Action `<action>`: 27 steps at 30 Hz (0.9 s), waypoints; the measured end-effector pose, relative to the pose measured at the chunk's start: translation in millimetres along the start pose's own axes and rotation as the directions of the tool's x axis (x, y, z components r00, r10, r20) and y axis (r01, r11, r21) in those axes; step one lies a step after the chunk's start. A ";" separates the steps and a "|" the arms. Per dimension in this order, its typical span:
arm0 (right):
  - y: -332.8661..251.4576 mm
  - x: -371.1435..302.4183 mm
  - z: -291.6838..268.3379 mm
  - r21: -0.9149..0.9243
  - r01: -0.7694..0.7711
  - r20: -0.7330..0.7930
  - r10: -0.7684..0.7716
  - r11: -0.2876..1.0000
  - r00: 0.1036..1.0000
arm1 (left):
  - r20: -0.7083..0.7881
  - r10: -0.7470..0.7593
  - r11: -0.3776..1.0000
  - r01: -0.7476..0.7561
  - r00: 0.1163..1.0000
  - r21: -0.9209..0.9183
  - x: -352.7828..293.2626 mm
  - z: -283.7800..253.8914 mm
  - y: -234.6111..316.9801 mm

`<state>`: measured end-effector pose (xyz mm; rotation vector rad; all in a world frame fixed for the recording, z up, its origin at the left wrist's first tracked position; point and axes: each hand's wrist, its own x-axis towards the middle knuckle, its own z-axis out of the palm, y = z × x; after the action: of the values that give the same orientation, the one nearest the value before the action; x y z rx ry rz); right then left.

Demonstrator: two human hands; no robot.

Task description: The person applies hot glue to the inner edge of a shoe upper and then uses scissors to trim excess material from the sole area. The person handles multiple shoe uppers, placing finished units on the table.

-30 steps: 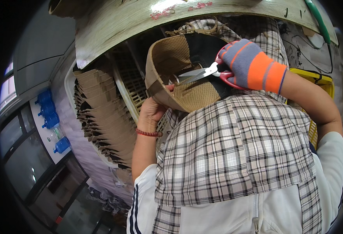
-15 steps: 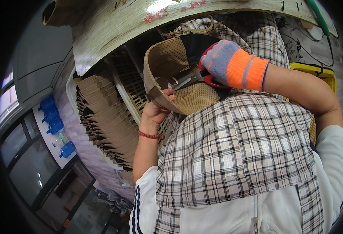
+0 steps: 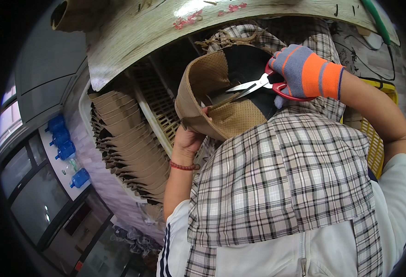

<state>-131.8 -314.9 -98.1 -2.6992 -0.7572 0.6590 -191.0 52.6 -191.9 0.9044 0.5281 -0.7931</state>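
Observation:
A tan, curved, stiff fabric piece with mesh lining and a black inner section sits over my lap; its exact kind is unclear. My left hand, bare with a red bead bracelet at the wrist, grips its left lower wall, fingers partly hidden behind and thumb inside. My right hand, in a grey and orange glove, is closed around the red handles of scissors. The blades are spread apart and point left into the hollow, beside a thin tan strip along the lining.
A wooden table curves across the top, with a tan roll at its left. Many stacked tan pieces fill a white bin beside a slatted crate. A yellow basket stands at right, near a green-handled tool with a cord.
My right hand has drawn the scissors back to the right, and their blades have spread apart. My left hand and the tan piece have shifted slightly right.

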 end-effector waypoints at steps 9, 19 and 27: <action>-3.6 8.8 20.6 0.098 0.021 0.104 -0.031 0.995 0.994 | -0.001 -0.005 1.000 0.005 1.000 -0.003 0.1 0.4 -4.1; -13.0 4.8 4.0 0.006 0.008 0.155 -0.008 1.000 0.988 | -0.007 -0.033 0.999 0.032 0.999 -0.042 2.2 3.2 -6.3; -42.3 30.5 -9.3 -0.068 0.000 0.358 0.024 0.998 0.933 | -0.012 -0.037 0.997 0.036 0.999 -0.069 1.0 7.0 -4.8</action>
<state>-122.0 -264.4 -85.6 -2.6756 -0.8589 1.1727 -193.6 44.5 -191.2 0.8391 0.5818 -0.7972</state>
